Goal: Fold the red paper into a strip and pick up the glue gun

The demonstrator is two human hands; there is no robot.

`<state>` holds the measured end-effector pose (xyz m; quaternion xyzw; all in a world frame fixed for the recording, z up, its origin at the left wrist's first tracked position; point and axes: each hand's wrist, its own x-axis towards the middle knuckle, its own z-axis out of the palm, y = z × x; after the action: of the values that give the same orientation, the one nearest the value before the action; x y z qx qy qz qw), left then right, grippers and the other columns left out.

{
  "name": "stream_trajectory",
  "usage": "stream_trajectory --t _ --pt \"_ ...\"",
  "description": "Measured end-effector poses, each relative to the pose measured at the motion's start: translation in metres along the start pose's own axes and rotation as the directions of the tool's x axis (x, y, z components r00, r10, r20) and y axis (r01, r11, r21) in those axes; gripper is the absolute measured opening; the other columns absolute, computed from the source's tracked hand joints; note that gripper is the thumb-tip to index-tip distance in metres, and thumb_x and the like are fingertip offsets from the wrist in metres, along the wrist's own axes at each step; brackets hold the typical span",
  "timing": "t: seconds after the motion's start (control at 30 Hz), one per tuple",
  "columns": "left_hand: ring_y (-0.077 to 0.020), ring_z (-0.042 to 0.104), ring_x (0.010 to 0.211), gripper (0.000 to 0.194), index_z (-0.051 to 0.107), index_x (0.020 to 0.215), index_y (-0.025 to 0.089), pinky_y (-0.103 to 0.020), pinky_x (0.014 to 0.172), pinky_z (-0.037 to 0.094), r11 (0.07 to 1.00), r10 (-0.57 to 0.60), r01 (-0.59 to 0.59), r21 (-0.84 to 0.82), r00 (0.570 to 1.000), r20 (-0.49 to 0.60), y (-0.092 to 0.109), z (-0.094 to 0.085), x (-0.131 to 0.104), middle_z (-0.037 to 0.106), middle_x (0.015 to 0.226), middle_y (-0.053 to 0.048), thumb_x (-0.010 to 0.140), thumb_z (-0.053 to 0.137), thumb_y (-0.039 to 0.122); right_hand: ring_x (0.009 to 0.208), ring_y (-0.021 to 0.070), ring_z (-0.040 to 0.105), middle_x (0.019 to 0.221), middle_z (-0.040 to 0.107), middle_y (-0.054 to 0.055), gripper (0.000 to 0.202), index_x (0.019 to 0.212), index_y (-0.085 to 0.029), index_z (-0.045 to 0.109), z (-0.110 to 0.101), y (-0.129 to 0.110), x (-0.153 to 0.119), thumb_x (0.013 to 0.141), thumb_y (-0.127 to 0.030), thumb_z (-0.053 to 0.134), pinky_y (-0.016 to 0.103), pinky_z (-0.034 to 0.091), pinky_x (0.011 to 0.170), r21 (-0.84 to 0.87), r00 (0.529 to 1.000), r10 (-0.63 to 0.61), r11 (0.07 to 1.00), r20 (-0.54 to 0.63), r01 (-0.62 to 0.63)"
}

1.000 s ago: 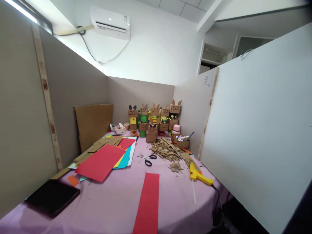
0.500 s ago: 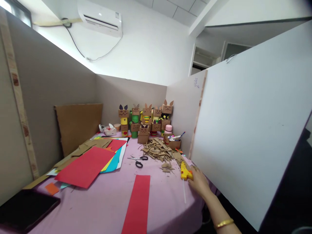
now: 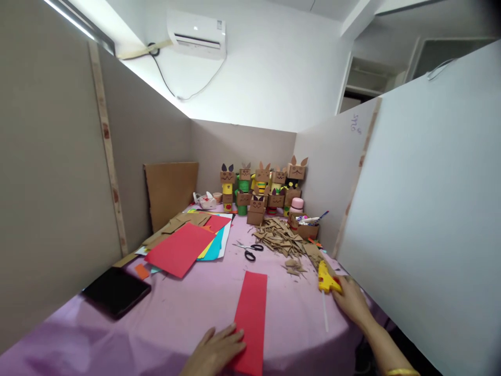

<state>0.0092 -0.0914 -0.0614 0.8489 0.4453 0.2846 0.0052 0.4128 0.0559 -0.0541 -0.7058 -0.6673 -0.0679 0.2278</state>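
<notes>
A long red paper strip (image 3: 253,318) lies flat at the front of the table. My left hand (image 3: 217,349) rests across its left edge, fingers stretched out and a little apart. Off to the right, my right hand (image 3: 349,298) is closed on the handle of a yellow glue gun (image 3: 327,279), which lies at the table's right side. From the back of the gun a whitish glue stick (image 3: 325,312) sticks out toward me. Black-handled scissors (image 3: 249,250) lie part-open beyond the strip.
Coloured paper sheets (image 3: 182,249) and a dark tablet-like slab (image 3: 116,290) lie on the left. Cardboard scraps (image 3: 279,237) are heaped before several cardboard animal figures (image 3: 256,206). A box of pens (image 3: 308,230) stands by the right partition (image 3: 422,172). A cardboard sheet (image 3: 172,190) leans at the left.
My left hand has come into view from below and now lies on the red strip. My view has turned left. My right hand stays at the glue gun.
</notes>
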Motion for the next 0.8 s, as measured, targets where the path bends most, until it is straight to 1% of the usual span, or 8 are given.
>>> stream_trajectory --t 0.07,0.17,0.2,0.27,0.33,0.4,0.63,0.8 --pt "-0.0164 0.057 0.113 0.031 0.054 0.115 0.036 -0.035 0.103 0.035 0.999 0.020 -0.022 -0.027 0.995 -0.093 -0.005 0.008 0.000 0.067 0.116 0.001 0.086 0.053 0.025 0.097 0.0269 0.056 0.101 0.058 0.013 0.034 0.109 -0.013 0.055 0.000 0.000 -0.004 0.078 -0.022 0.046 0.034 0.041 0.082 0.024 1.000 0.009 1.000 -0.030 -0.009" --pt "-0.0162 0.064 0.101 0.022 0.061 0.105 0.032 -0.029 0.092 0.046 0.991 0.058 -0.075 -0.108 0.986 -0.154 -0.001 -0.001 0.012 0.073 0.102 0.000 0.085 0.054 0.027 0.098 0.0270 0.055 0.102 0.056 0.013 0.035 0.111 -0.013 0.052 -0.001 0.000 -0.009 0.080 -0.027 0.043 0.034 0.042 0.081 0.066 0.996 0.048 0.997 -0.080 -0.043" --pt "-0.0171 0.066 0.096 0.021 0.063 0.103 0.029 -0.026 0.085 0.050 0.984 0.084 -0.102 -0.149 0.989 -0.119 0.003 -0.007 0.018 0.074 0.098 -0.002 0.084 0.055 0.025 0.098 0.0272 0.054 0.103 0.056 0.013 0.035 0.111 -0.013 0.051 -0.001 0.000 -0.010 0.080 -0.027 0.042 0.034 0.042 0.080 0.080 0.994 0.060 0.995 -0.093 -0.052" --pt "-0.0167 0.067 0.086 0.024 0.066 0.099 0.026 -0.025 0.078 0.052 0.979 -0.074 0.073 -0.191 0.997 -0.003 0.015 -0.021 0.031 0.074 0.093 -0.002 0.082 0.052 0.016 0.098 0.0273 0.055 0.104 0.055 0.013 0.035 0.111 -0.014 0.050 -0.001 -0.001 -0.011 0.080 -0.027 0.040 0.035 0.043 0.078 0.107 0.992 0.066 0.993 -0.104 -0.055" --pt "-0.0172 0.067 0.083 0.025 0.068 0.096 0.025 -0.026 0.075 0.053 0.955 -0.183 0.202 -0.216 0.977 0.106 0.024 -0.031 0.041 0.073 0.088 -0.002 0.081 0.051 0.014 0.098 0.0268 0.055 0.104 0.055 0.013 0.035 0.111 -0.015 0.051 -0.002 -0.001 -0.011 0.080 -0.027 0.041 0.035 0.043 0.078 0.131 0.994 0.049 0.991 -0.098 -0.036" --pt "-0.0183 0.066 0.084 0.025 0.068 0.095 0.023 -0.028 0.076 0.053 0.938 -0.227 0.259 -0.233 0.961 0.155 0.027 -0.033 0.045 0.072 0.088 -0.004 0.081 0.049 0.015 0.098 0.0255 0.055 0.105 0.055 0.012 0.036 0.111 -0.016 0.052 -0.004 -0.002 -0.011 0.079 -0.026 0.041 0.034 0.043 0.079 0.154 0.996 0.024 0.988 -0.087 -0.011" --pt "-0.0185 0.066 0.089 0.027 0.066 0.097 0.020 -0.029 0.080 0.052 0.929 -0.154 0.185 -0.320 0.981 0.123 0.003 -0.014 0.035 0.071 0.094 -0.008 0.082 0.044 0.016 0.088 0.0239 0.056 0.096 0.053 0.009 0.039 0.111 -0.020 0.058 -0.012 -0.005 -0.009 0.077 -0.026 0.042 0.033 0.042 0.073 0.250 0.997 0.017 0.968 -0.071 0.001" --pt "-0.0181 0.067 0.089 0.027 0.068 0.096 0.022 -0.028 0.080 0.053 0.920 -0.170 0.200 -0.335 0.978 0.118 0.000 -0.013 0.036 0.071 0.094 -0.007 0.082 0.045 0.018 0.075 0.0238 0.056 0.080 0.055 0.006 0.027 0.090 -0.021 0.065 -0.015 -0.007 -0.005 0.073 -0.034 0.048 0.035 0.042 0.072 0.407 0.997 0.052 0.913 -0.055 -0.025"
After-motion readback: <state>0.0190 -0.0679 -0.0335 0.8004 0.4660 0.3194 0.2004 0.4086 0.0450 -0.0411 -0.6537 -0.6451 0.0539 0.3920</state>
